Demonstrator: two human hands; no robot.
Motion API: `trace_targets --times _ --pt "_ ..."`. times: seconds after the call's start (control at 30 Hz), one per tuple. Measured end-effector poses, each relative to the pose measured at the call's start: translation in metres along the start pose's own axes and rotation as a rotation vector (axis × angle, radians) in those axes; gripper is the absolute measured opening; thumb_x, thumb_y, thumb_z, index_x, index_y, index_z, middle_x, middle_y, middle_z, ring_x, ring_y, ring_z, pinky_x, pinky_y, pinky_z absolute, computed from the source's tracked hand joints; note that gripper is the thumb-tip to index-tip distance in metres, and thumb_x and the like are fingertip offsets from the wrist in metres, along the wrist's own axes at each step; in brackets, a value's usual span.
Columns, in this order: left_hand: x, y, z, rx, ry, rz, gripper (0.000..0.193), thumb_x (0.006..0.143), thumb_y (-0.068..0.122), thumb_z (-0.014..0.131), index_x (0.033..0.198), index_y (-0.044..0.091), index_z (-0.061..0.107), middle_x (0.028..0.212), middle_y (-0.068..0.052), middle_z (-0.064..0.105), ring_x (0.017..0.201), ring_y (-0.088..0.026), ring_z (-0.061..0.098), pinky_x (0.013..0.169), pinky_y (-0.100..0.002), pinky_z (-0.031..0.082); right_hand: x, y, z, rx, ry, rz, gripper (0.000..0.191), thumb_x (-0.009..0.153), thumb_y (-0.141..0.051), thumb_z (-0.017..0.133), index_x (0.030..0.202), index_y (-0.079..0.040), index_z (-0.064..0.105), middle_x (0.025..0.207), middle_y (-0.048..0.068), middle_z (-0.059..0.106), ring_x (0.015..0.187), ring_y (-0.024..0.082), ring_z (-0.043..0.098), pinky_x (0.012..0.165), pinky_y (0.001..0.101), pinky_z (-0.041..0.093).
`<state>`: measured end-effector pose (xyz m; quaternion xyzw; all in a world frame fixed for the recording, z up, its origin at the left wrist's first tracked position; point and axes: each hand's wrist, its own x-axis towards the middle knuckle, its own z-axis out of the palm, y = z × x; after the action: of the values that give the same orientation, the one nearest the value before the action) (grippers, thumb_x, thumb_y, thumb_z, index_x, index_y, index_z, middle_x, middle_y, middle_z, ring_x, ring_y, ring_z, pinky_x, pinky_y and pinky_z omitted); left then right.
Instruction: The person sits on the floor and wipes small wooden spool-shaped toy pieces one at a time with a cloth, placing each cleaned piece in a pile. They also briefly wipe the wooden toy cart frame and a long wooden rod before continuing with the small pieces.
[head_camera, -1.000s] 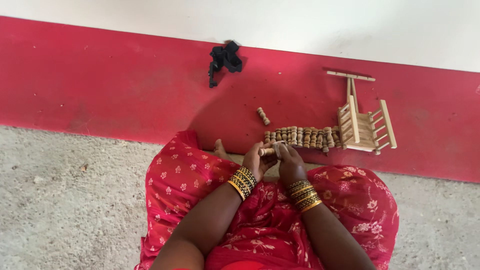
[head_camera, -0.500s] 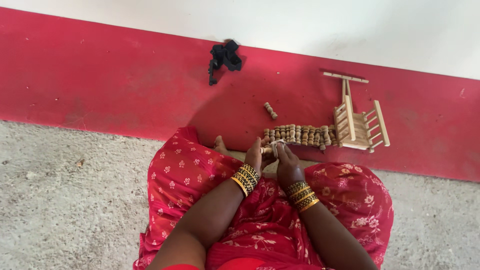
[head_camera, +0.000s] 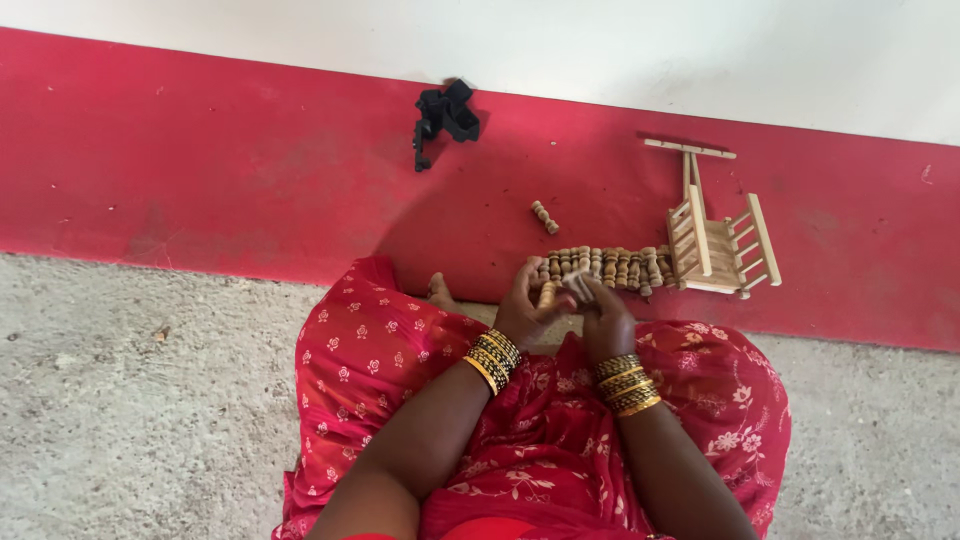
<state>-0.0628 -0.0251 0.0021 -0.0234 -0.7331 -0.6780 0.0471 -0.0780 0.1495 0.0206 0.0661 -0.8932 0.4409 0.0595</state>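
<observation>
A: What is held in the hands?

B: A small turned wooden spindle (head_camera: 547, 295) is gripped upright by the curled fingers of the left hand (head_camera: 525, 310). The right hand (head_camera: 603, 318) is closed around a small pale piece (head_camera: 578, 286) just beside it; what that piece is cannot be told. Both hands are brought close together above the lap, almost touching.

A: Where is the spindle placed relative to the other pieces?

B: It is held just in front of a row of similar wooden spindles (head_camera: 605, 266), which are laid side by side on the red floor strip (head_camera: 200, 170). One loose spindle (head_camera: 544, 217) is seen apart from the row, a little farther away on the red.

A: What is found to the right of the row?

B: A small wooden frame with rungs (head_camera: 715, 240) is laid flat, touching or nearly touching the row's right end. A thin stick with a crossbar (head_camera: 689, 152) is joined to its far side.

A: And elsewhere?

B: A crumpled black cloth (head_camera: 445, 115) is seen well apart, near the white wall (head_camera: 600, 50). Gold bangles (head_camera: 493, 358) are worn on both wrists, and the lap is covered by red flower-printed fabric (head_camera: 370, 360). Rough grey concrete (head_camera: 120, 400) is seen on either side.
</observation>
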Motion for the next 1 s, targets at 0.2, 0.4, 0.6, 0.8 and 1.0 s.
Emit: trace_targets --times 0.2,0.4,0.6,0.8,1.0 --pt "-0.002 0.003 -0.001 0.270 -0.199 0.359 0.139 0.075 0.072 0.077 0.168 0.004 -0.001 0.137 -0.027 0.065 0.126 -0.036 0.069 0.109 -0.043 0.058 0.003 -0.001 -0.010 -0.103 -0.151 -0.542 0.033 0.088 -0.003 0.070 0.121 -0.004 0.073 0.138 0.028 0.060 0.125 0.041 0.061 0.095 0.0445 0.058" --pt "-0.001 0.004 -0.002 0.295 -0.179 0.193 0.143 0.069 0.069 0.077 0.165 0.007 -0.010 0.128 -0.025 0.067 0.110 -0.034 0.073 0.096 -0.045 0.063 0.007 -0.012 -0.009 0.030 -0.280 -0.280 0.020 0.105 -0.008 0.061 0.114 -0.017 0.076 0.149 0.013 0.061 0.127 0.026 0.069 0.093 0.0372 0.063" --pt "0.004 0.001 0.005 0.217 -0.203 0.391 0.138 0.080 0.077 0.070 0.168 0.006 -0.010 0.134 -0.024 0.067 0.117 -0.031 0.074 0.104 -0.044 0.064 0.012 -0.007 -0.011 0.032 -0.284 -0.293 0.026 0.092 -0.011 0.070 0.118 -0.015 0.072 0.135 0.014 0.067 0.118 0.026 0.072 0.096 0.0365 0.065" --pt "0.032 -0.009 -0.009 0.544 -0.010 0.202 0.124 0.080 0.081 0.069 0.162 0.001 0.022 0.139 -0.032 0.059 0.124 -0.037 0.064 0.095 -0.049 0.059 0.036 0.038 -0.013 0.014 -0.071 -0.110 0.034 0.095 0.006 0.062 0.121 -0.012 0.074 0.136 0.018 0.067 0.129 0.031 0.065 0.111 0.0390 0.052" --pt "0.091 -0.046 -0.026 0.862 -0.009 -0.224 0.113 0.072 0.074 0.082 0.153 0.009 0.036 0.139 -0.021 0.057 0.128 -0.036 0.056 0.106 -0.051 0.048 0.048 0.061 -0.012 0.014 -0.172 -0.019 0.045 0.088 0.009 0.056 0.122 -0.013 0.076 0.134 0.017 0.069 0.130 0.029 0.062 0.109 0.0383 0.050"
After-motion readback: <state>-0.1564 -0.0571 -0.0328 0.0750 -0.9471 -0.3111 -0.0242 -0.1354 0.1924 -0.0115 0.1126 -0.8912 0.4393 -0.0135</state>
